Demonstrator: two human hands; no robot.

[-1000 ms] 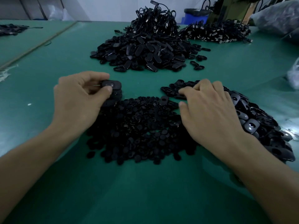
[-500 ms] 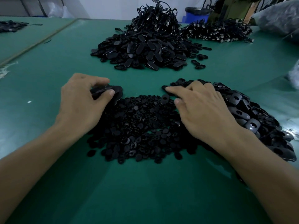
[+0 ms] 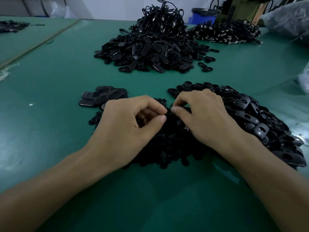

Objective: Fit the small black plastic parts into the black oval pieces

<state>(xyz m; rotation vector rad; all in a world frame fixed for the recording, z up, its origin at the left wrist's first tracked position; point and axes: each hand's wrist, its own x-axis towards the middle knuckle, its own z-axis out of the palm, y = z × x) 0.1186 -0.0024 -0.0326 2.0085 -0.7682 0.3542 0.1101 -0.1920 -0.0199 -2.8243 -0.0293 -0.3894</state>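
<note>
A heap of small black plastic parts (image 3: 168, 148) lies on the green table in front of me. To its right spreads a pile of black oval pieces (image 3: 257, 126) with holes. My left hand (image 3: 127, 129) hovers over the heap with fingers curled, thumb and forefinger pinching at a small part. My right hand (image 3: 205, 118) sits just beside it, fingers curled round a black oval piece, thumb tip nearly touching my left thumb. What each hand holds is dark and mostly hidden against the heap. A short stack of oval pieces (image 3: 103, 97) lies to the left, apart from both hands.
A large mound of black oval pieces (image 3: 150, 51) sits further back in the middle, with tangled black cables (image 3: 225, 33) behind it. A plastic bag (image 3: 287, 19) is at the far right. Bare green table surface (image 3: 50, 131) stretches to the left and in front.
My left hand let go of the stack of oval pieces and moved right onto the heap. My right hand drew in from the oval pile, and both hands now meet, fingers curled.
</note>
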